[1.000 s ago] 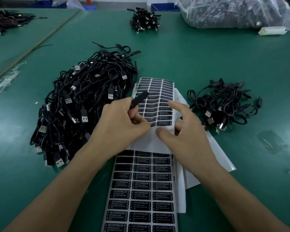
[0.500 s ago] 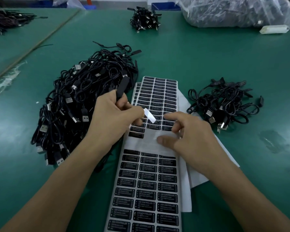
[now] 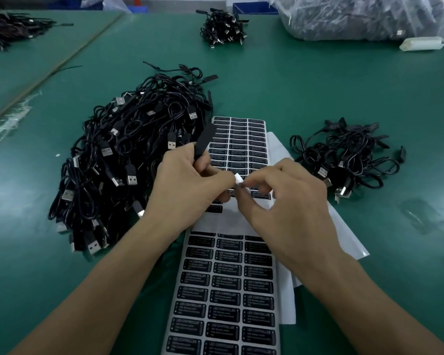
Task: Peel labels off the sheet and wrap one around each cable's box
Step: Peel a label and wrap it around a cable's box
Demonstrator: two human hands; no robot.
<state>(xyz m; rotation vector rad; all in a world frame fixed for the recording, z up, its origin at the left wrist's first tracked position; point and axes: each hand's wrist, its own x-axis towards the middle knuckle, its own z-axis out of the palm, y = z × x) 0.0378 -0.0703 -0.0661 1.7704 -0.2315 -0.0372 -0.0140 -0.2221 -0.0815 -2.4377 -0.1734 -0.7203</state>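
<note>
Above the label sheet (image 3: 223, 290), my right hand (image 3: 282, 201) pinches a peeled label (image 3: 239, 179); my left hand (image 3: 187, 185) curls round the box (image 3: 204, 140) just beyond. I reckon the label could stick to itself or land crooked if the box tilts.

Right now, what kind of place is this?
Most likely a factory labelling or packing bench: a heap of black USB cables lies on a green work table, a sheet of LED CONTROLLER labels lies in front, and a clear plastic bag full of dark parts sits at the far edge.
</note>
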